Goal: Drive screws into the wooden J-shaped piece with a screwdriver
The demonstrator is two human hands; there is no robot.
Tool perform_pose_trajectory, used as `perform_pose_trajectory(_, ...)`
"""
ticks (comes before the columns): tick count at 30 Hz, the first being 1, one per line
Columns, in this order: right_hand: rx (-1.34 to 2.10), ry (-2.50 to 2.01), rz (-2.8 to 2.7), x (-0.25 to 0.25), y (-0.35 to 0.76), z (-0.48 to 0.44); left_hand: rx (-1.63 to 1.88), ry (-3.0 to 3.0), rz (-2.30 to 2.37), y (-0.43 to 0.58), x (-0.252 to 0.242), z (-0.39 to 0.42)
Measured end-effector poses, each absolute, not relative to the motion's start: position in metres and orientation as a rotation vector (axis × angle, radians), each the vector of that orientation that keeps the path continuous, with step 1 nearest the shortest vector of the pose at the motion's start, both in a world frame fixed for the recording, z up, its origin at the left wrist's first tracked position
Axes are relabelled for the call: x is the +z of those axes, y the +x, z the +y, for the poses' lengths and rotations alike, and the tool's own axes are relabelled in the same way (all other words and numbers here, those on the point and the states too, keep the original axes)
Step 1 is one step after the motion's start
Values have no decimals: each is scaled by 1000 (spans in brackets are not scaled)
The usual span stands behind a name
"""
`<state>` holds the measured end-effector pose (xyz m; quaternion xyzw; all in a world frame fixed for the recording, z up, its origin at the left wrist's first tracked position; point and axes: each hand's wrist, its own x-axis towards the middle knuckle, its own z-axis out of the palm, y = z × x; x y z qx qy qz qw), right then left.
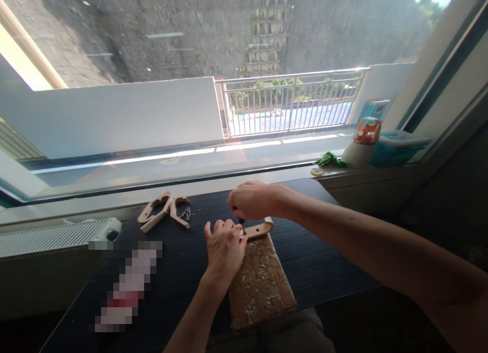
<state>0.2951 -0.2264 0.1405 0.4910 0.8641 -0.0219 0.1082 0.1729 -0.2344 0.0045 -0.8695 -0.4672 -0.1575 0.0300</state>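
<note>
My right hand (249, 200) is closed around a screwdriver (241, 223), whose handle is mostly hidden in the fist and whose dark shaft points down. Its tip is over one end of a pale wooden hook (257, 230), by a screw. The fingers of my left hand (225, 241) press against that same end of the hook. Part of the left grip is hidden behind the fingers. Under the hook is a worn wooden board (263, 282), scratched and dotted with small holes. The hook's curled end points up at the right, with a dark hole along its flat part.
More wooden hooks (156, 210) lie at the table's back left, with several screws (185, 213) beside them. A blurred-out item (129, 287) is on the black table (312, 261). On the sill are a green cloth (331, 159), a white-and-orange container (360, 149) and a teal box (398, 148).
</note>
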Motion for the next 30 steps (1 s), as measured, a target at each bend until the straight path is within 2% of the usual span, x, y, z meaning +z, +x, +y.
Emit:
perform_pose_trajectory(7,-35,1570,2486,133,303,-223,-489,-2687,-1450,173,5,-234)
perform_pose_trajectory(16,-73,1437,2525,145,295,-229,-473,-2676,-1453,174,5,-235)
perform_pose_trajectory(30,-68,1527,2523,138,302,-231,-472,-2675,-1469,173,5,-235)
